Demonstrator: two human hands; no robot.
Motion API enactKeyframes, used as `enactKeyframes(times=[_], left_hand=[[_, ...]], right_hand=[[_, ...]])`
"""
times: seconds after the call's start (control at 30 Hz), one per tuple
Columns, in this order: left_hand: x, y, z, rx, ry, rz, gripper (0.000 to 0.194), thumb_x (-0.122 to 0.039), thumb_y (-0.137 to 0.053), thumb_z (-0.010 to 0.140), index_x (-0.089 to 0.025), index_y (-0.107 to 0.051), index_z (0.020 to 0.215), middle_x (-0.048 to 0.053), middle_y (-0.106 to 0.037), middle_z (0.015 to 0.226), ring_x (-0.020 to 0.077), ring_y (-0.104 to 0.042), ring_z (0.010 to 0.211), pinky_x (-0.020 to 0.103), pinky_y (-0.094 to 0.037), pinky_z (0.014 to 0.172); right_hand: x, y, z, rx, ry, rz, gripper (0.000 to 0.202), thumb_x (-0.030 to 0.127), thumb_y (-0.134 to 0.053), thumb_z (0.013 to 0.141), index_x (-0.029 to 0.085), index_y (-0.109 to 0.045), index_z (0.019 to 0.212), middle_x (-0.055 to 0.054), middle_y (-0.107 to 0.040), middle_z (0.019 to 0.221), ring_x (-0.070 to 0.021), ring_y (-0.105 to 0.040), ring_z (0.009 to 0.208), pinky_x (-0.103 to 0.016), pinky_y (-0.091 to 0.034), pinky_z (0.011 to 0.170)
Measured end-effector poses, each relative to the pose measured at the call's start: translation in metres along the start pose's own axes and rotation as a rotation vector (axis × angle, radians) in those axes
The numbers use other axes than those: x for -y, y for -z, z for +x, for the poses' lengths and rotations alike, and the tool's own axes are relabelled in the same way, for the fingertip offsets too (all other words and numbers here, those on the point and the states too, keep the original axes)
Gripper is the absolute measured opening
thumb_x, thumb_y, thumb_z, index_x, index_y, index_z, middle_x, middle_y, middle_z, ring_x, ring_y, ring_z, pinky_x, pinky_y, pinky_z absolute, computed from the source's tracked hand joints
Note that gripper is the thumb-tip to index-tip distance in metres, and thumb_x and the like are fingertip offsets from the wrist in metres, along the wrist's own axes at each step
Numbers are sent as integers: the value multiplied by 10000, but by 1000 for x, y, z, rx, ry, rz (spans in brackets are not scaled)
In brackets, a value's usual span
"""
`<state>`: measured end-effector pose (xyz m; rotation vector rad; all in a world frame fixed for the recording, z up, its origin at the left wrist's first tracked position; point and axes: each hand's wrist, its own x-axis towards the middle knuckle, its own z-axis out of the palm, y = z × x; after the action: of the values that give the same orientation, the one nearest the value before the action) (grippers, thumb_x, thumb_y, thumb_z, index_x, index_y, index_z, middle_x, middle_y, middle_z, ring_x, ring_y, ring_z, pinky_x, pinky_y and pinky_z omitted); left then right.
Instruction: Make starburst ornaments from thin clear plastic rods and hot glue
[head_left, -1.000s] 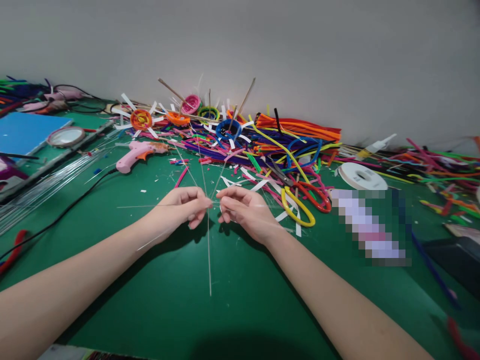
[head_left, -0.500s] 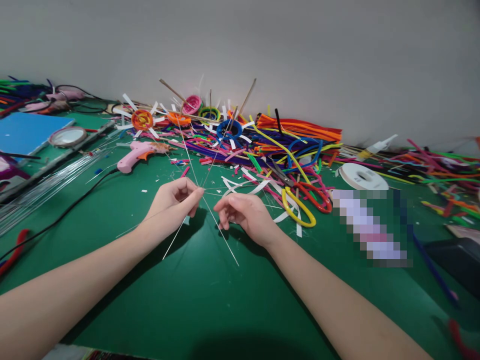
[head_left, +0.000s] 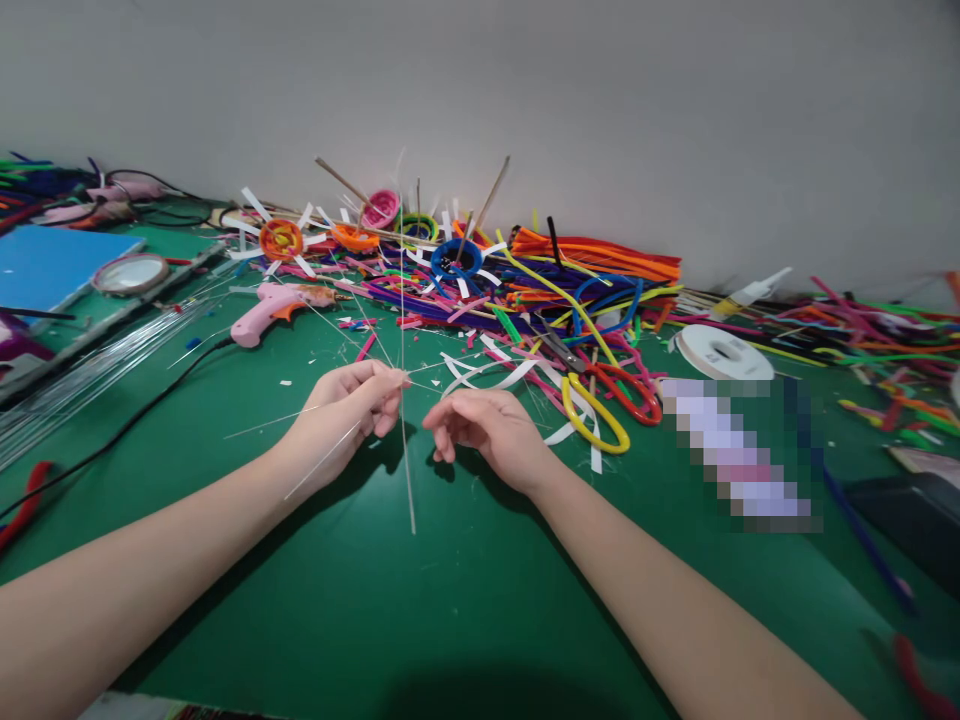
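Note:
Thin, pale wires (head_left: 409, 470) cross at one point and spread out like a star. My left hand (head_left: 354, 400) pinches them at the crossing between thumb and forefinger, above the green table (head_left: 420, 620). One wire hangs down in front, and others fan out toward the back and over the left wrist. Just to the right, my right hand (head_left: 487, 430) hovers with loosely bent fingers, apart from the wires and with nothing visible in it. Scissors (head_left: 596, 415) with yellow and red handles lie beyond the right hand among white strips (head_left: 517, 378).
A pink glue gun (head_left: 274, 310) with a black cord lies at the left. Colourful pipe cleaners (head_left: 600, 258) and small flower-like pieces (head_left: 281, 240) with white strips line the wall. A white spool (head_left: 724, 352) sits at the right; long wires (head_left: 112, 350) lie far left.
The wire star has turned in my left hand, its lower ends swinging to the left. My right hand has barely moved, its fingers slightly more curled.

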<state>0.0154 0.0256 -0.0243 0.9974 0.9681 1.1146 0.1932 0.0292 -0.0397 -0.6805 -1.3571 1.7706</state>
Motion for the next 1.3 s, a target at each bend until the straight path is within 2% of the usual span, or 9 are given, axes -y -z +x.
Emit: enactKeyframes(times=[0.13,0.4,0.47,0.6,0.73,0.9,1.13,1.3], left_hand=[[0,-1,1,-4,21,-19,183,-281,-640,777,-147,-565,675,-61,-457,529,17,-389,401,166,-263,408],[0,0,-6,-134,-140,312,245,-321,-587,822,-186,-511,632,-49,-475,497,67,-416,454,207,-338,488],[-1,-1,-8,-166,-156,408,241,-336,-579,823,-191,-520,640,-44,-493,490,78,-427,456,211,-339,482],[-4,-2,-10,-166,-181,475,240,-360,-578,825,-189,-538,663,-49,-504,481,75,-428,449,205,-341,477],[-3,-2,-10,-147,-175,442,267,-355,-583,825,-183,-525,630,-52,-495,478,71,-436,454,207,-352,491],[1,-1,-8,-93,-150,272,254,-321,-588,825,-178,-520,626,-61,-463,479,61,-399,440,212,-334,487],[2,-2,-4,-100,-2,75,192,-304,-629,770,-160,-557,665,-66,-443,504,36,-372,395,196,-260,404],[-1,-5,-4,-80,55,-30,172,-273,-639,734,-145,-563,648,-70,-419,487,23,-348,378,181,-242,388]], right_hand=[[1,0,0,-1,-8,-13,281,335,-520,849,142,-705,762,2,-622,593,-83,-565,508,-231,-465,526],[6,-5,-3,2,-49,-105,419,539,-581,792,144,-715,746,-7,-617,594,-96,-558,535,-253,-458,548],[9,-7,-4,21,-53,-170,402,523,-588,791,146,-716,732,-13,-625,601,-99,-559,544,-256,-464,558],[15,-9,-6,69,-77,-292,223,363,-621,794,164,-714,748,3,-633,603,-89,-552,552,-236,-464,562],[16,-9,-6,71,-92,-311,148,289,-624,784,168,-704,750,12,-636,618,-87,-546,561,-232,-463,559],[15,-7,-6,92,-80,-319,155,279,-621,790,163,-704,732,4,-636,633,-86,-541,570,-231,-453,560],[16,-7,-7,97,-99,-352,162,294,-623,795,171,-712,739,2,-629,632,-87,-550,584,-225,-459,560],[17,-6,-6,109,-100,-391,177,303,-620,795,163,-710,732,10,-607,595,-87,-553,572,-223,-465,556]])
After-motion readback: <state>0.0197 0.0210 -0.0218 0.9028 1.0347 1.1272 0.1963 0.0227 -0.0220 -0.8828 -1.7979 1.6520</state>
